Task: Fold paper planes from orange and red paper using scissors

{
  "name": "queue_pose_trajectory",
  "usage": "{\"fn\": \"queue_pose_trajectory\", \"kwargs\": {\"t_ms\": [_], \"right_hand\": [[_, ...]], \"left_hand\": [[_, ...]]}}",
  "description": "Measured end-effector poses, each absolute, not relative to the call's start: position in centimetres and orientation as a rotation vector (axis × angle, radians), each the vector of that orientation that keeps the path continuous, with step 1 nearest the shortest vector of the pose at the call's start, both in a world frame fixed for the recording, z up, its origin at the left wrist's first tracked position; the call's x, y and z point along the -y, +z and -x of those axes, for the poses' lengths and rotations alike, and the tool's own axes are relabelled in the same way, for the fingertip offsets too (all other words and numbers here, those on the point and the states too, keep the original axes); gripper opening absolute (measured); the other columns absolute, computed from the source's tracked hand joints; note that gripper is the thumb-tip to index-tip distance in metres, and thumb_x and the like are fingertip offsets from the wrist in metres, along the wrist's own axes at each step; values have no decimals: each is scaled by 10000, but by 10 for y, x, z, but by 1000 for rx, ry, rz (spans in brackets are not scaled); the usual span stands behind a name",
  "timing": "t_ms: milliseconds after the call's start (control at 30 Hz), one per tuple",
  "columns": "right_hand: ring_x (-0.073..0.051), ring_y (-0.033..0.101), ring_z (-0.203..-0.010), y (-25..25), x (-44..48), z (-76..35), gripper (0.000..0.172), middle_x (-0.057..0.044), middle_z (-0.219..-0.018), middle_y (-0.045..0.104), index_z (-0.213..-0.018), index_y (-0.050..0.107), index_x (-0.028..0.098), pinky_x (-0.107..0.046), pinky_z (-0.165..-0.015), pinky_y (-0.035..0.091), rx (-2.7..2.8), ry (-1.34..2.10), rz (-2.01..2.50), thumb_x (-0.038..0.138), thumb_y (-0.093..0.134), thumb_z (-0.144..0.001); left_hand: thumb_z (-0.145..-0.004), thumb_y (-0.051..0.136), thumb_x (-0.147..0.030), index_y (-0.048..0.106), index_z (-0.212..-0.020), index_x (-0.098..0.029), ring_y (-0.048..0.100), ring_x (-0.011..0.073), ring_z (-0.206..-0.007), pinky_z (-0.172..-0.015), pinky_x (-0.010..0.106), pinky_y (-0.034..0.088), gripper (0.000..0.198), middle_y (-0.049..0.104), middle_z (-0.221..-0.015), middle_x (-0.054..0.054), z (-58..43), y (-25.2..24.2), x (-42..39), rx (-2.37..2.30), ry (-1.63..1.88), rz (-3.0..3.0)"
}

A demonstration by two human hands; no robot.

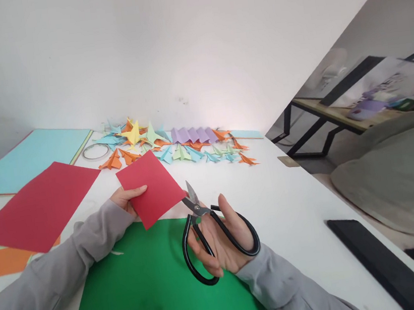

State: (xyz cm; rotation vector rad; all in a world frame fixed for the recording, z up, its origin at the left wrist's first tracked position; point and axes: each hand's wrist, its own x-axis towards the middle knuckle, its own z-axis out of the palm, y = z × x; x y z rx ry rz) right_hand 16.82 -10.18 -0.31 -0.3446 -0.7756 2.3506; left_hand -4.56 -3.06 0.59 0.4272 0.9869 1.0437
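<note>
My left hand (126,198) pinches the left edge of a small red paper square (152,187), holding it above the table. My right hand (222,242) grips black-handled scissors (209,231), fingers through both loops, blades parted at the square's right corner. Below both hands lies a large green paper sheet (156,289). Both arms wear grey sleeves.
A bigger red sheet (38,207) lies at the left over orange and light blue sheets (28,158). Several folded paper figures (175,146) and a tape ring (95,151) sit by the wall. A dark flat object (381,259) lies near the table's right edge.
</note>
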Motion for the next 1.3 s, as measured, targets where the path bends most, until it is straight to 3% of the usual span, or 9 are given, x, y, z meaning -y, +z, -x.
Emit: {"fn": "queue_pose_trajectory", "kwargs": {"t_ms": [167,433,633,800,900,1067,1133,1233,1300], "right_hand": [[-131,559,-403,-5,101,-166,680,-32,-745,676,-1366,134,347,-233,-356,441,849,2294,417,681,-89,-817],[-118,500,-347,-5,104,-161,798,-18,-667,649,-1181,409,252,-231,-323,399,772,2231,501,768,-34,-764],[-120,473,-342,-3,106,-156,885,-6,-497,569,-1003,514,175,-227,-333,385,761,2303,419,813,-28,-716],[-122,521,-385,-8,108,-154,736,4,-600,608,-1117,453,222,-218,-342,403,773,2259,370,771,87,-791],[-104,487,-381,-10,109,-155,576,26,-611,568,-1084,458,206,-221,-346,405,781,2229,415,700,298,-832],[-94,486,-439,-12,111,-157,420,21,-633,569,-961,497,181,-207,-394,383,841,2190,356,468,672,-709],[-100,489,-475,-14,111,-158,448,-13,-612,573,-878,540,136,-214,-430,360,846,2208,338,524,668,-695],[-109,467,-484,-16,111,-159,659,-46,-561,539,-762,593,56,-241,-449,322,823,2294,298,710,533,-704],[-115,466,-495,-17,111,-158,727,-68,-612,563,-808,605,36,-255,-463,331,783,2286,296,746,477,-714]], "left_hand": [[-735,602,-81,613,-1062,-105,692,240,-682,-675,371,572,328,725,-762,75,44,14,38,-896,1030,-373],[-777,504,-62,589,-1156,-104,696,249,-804,-869,414,530,390,735,-808,82,29,22,56,-770,1115,-167],[-782,549,-107,618,-1063,-88,694,272,-817,-813,411,558,290,731,-837,101,23,17,60,-866,1077,-144],[-757,616,-107,608,-1063,-89,702,255,-739,-721,374,587,307,728,-847,116,19,15,58,-938,1077,-159],[-783,583,-71,614,-1037,-94,703,228,-698,-686,355,596,256,730,-801,96,19,17,57,-947,1095,-178],[-755,628,-65,616,-1063,-123,704,245,-764,-726,372,595,313,734,-848,83,22,14,55,-900,1095,-232],[-743,641,-67,603,-1108,-137,704,255,-757,-730,382,594,374,735,-845,80,23,11,55,-910,1082,-234],[-759,632,-94,594,-1133,-142,705,252,-737,-709,375,596,378,734,-843,87,21,8,54,-949,1074,-217],[-778,620,-117,603,-1114,-139,704,243,-736,-705,363,595,337,733,-856,93,20,7,53,-957,1086,-218]]}}
